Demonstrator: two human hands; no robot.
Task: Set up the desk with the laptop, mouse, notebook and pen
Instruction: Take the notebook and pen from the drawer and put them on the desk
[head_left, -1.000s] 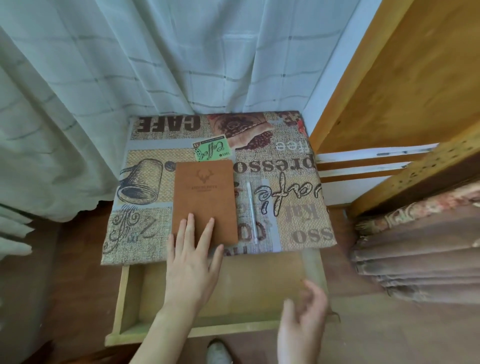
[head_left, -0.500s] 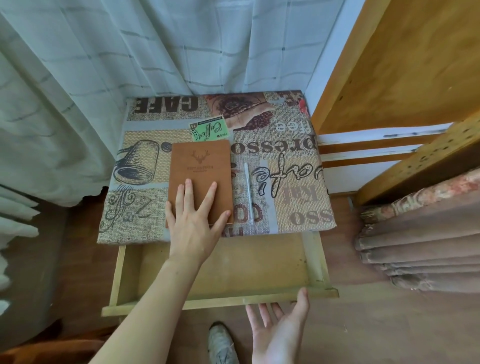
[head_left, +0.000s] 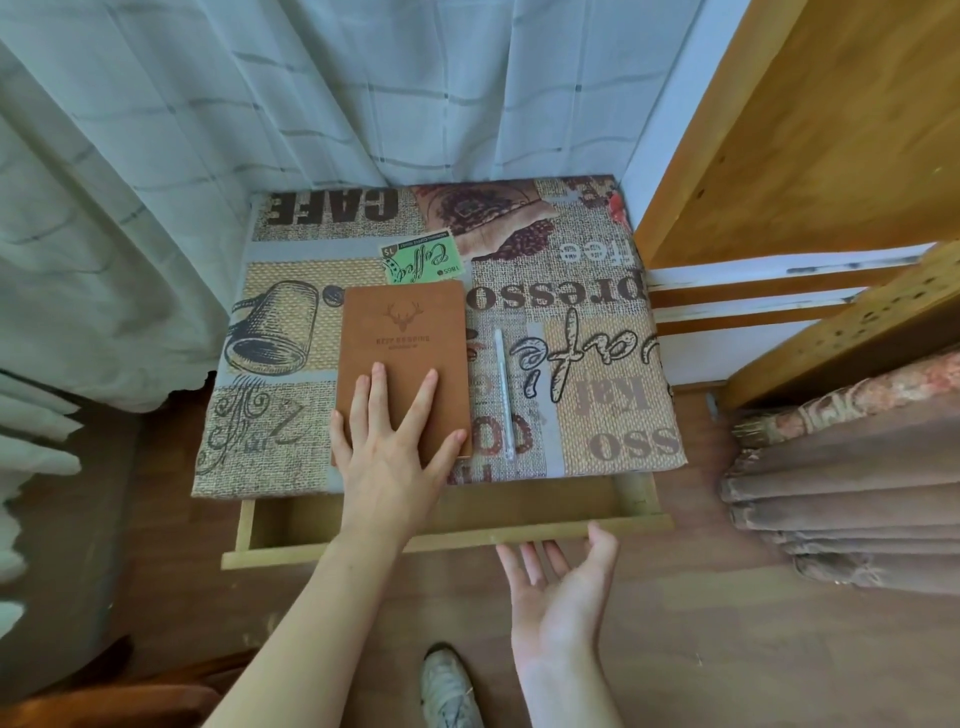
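Lying under the left hand (head_left: 387, 457) (flat): the notebook (head_left: 402, 353).

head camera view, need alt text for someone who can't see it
A person's left hand lies flat on a brown notebook on a small desk covered with a coffee-print cloth, a pen lying just right of the notebook. The right hand is open, palm up, at the front edge of the desk's partly open drawer.

The tablecloth (head_left: 613, 405) reads "CAFE", "Coffee" and "1865"; the notebook (head_left: 402, 338) cover's lettering is too small.
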